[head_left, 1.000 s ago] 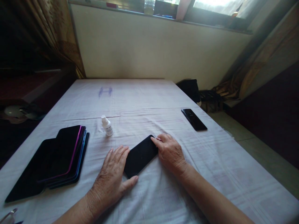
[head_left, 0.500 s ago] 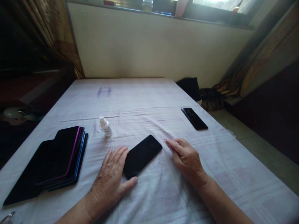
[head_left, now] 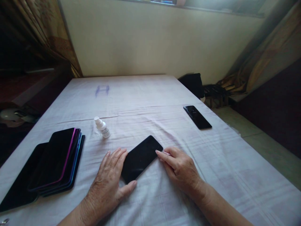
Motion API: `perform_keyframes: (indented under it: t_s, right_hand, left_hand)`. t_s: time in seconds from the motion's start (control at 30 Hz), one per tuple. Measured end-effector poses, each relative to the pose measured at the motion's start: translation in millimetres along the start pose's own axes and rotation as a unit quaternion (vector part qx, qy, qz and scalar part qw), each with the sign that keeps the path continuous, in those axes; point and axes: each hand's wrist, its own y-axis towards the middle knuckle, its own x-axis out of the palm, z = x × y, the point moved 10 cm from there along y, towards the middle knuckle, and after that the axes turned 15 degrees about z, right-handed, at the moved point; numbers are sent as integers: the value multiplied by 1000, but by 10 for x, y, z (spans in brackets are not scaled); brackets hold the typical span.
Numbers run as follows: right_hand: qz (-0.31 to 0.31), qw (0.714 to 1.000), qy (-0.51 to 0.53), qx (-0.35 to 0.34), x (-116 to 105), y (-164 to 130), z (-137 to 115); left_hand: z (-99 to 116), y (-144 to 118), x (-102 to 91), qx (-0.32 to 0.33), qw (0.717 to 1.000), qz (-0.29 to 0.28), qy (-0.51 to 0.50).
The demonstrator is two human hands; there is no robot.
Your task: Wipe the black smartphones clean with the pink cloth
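Your table is covered with a pale creased cloth bearing a faint blue mark at its far end. On your left lies a stack of phones, dark-faced with pink and blue edges; at least three or four show, but the exact count cannot be told.

The phone you are working on lies flat near the front middle of the table, between your two hands. It is a plain black slab, matte, with rounded corners and nothing showing on its face. Its long axis runs diagonally: the near end points toward your left hand, the far end up and to your right.

Your left hand lies flat and spread on the cloth, fingers against the phone's left edge and thumb by its near corner. Your right hand is loosely curled, its fingertips touching the far right corner; neither grips anything.

One more phone lies alone, well apart near the right edge. One small white bottle lies tilted just beyond the phone.
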Motion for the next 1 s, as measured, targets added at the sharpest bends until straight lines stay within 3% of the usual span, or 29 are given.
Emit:
perform_keyframes:
  t_s: [0.17,0.47,0.8,1.0]
  right_hand:
    - [-24,999,22,-15,43,-2,-177]
    - [-5,995,-88,43,-45,33,231]
    - [-11,999,-40,-18,43,19,-129]
    - [-19,997,-72,17,49,38,24]
  left_hand:
    - [6,9,-6,5,1000,-5,1]
    - [-3,9,13,3,1000,-17,2]
    - [-8,8,14,-4,1000,-15,-3]
    - [4,22,2,2,1000,-6,-3]
